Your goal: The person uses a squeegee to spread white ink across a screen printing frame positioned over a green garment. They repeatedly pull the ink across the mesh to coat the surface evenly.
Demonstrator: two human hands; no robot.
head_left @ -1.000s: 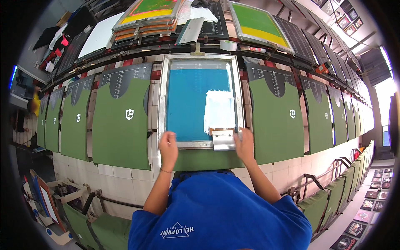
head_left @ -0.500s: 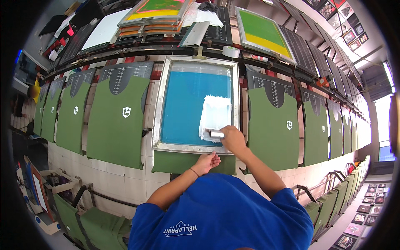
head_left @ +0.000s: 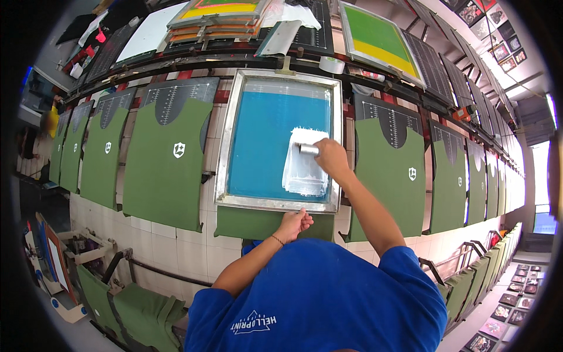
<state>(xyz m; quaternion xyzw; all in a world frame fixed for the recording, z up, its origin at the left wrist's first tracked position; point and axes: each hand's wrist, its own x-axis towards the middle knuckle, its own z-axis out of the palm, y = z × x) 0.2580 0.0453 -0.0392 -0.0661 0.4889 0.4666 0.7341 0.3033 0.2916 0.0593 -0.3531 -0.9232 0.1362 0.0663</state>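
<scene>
A screen printing frame [head_left: 270, 204] with silver edges and a blue mesh [head_left: 258, 146] lies over a green shirt [head_left: 252, 222], whose lower part shows below it. My right hand [head_left: 332, 158] is closed around the metallic squeegee [head_left: 307, 149], which rests within a patch of white ink [head_left: 306, 176] on the right half of the mesh. My left hand [head_left: 295, 224] is at the middle of the frame's near edge, its thumb against the rim and its fingers curled in. The squeegee's blade edge cannot be made out.
Green shirts [head_left: 167, 170] with small white emblems lie on dark boards to the left, and more [head_left: 390, 176] to the right. Across the rail stand stacked screens [head_left: 217, 26], a green-and-yellow screen [head_left: 378, 41] and a white tape roll [head_left: 332, 64]. Shirts on a rack [head_left: 138, 311] hang behind me.
My right hand has moved the squeegee away from me, from the near end of the white ink toward its far part. My left hand has come up against the frame's near rim.
</scene>
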